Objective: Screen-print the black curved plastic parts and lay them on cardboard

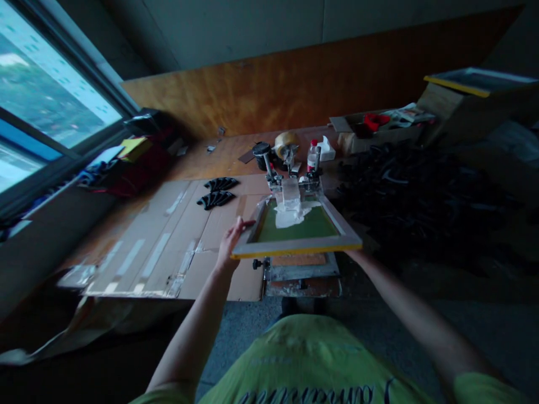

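A screen printing frame [298, 247] with green mesh is tilted up at its near edge, its far end at the metal clamps [312, 178]. White ink [290, 216] lies on the mesh, and a pale translucent block [291, 192] rests by it. My left hand [229, 242] grips the frame's left side near the front corner, fingers partly visible. At the right front corner my right hand [355, 254] reaches under the frame, which hides its fingers. Below is a base with a wooden board [298, 259]. Two fanned sets of black curved pieces [216, 199] lie to the left.
Flattened cardboard [143, 241] covers the left tabletop. Behind the clamps stand a black can [261, 157], a tape roll [286, 143] and a red-capped bottle [312, 157]. A dark heap [404, 196] fills the right side. Another frame [484, 81] sits on a box.
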`<state>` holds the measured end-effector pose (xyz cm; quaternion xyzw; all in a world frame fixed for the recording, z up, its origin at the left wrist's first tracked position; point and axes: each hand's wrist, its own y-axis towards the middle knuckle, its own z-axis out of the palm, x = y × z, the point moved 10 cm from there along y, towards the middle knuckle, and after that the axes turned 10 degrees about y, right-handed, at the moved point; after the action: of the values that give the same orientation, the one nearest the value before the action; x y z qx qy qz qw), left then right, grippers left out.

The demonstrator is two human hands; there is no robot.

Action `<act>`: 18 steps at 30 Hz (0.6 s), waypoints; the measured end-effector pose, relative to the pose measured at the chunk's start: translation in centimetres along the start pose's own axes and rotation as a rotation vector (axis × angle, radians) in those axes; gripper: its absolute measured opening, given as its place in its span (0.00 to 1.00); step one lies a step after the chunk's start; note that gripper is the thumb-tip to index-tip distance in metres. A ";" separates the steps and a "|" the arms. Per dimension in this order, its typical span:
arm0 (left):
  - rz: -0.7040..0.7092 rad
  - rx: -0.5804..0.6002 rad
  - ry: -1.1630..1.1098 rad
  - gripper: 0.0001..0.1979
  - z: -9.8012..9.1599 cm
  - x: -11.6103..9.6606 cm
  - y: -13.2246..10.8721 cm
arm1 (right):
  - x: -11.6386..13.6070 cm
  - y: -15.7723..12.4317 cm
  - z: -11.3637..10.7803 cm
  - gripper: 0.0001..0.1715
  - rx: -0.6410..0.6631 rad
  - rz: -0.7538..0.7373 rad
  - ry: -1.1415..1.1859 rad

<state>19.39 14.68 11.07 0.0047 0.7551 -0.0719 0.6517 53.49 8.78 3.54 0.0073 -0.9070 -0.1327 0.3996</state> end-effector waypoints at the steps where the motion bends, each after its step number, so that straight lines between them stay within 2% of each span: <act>1: -0.083 0.041 0.019 0.31 0.3 2.5 -0.9 | -0.9 1.2 -2.1 0.20 -0.071 0.061 -0.008; 2: -0.164 0.081 0.035 0.33 0.6 5.1 -1.7 | -0.8 2.6 -3.6 0.22 -0.118 0.077 -0.014; 4: -0.255 0.120 0.072 0.42 1.3 9.6 -2.7 | 1.6 5.3 -4.4 0.24 -0.145 -0.011 -0.039; 6: -0.267 0.123 0.116 0.48 1.8 13.0 -2.7 | 5.8 7.5 -2.6 0.31 -0.094 -0.163 -0.109; 8: -0.251 0.119 0.155 0.48 2.2 15.5 -2.2 | 9.3 8.6 0.7 0.36 0.022 -0.259 -0.221; 10: -0.237 0.118 0.203 0.46 2.3 17.1 -1.7 | 10.8 8.9 4.0 0.31 0.143 -0.262 -0.320; 13: -0.221 0.118 0.262 0.40 2.1 18.1 -1.1 | 10.5 7.3 7.7 0.14 0.309 -0.222 -0.389; 16: -0.218 0.123 0.297 0.37 2.0 18.3 -1.1 | 9.8 4.1 9.3 0.07 0.395 -0.255 -0.403; 18: -0.216 0.126 0.302 0.36 2.0 18.2 -1.2 | 10.2 1.7 9.5 0.11 0.434 -0.348 -0.387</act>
<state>18.53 11.73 -7.02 -0.0248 0.8345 -0.1867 0.5179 39.80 11.42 5.19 0.2215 -0.9583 -0.0017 0.1803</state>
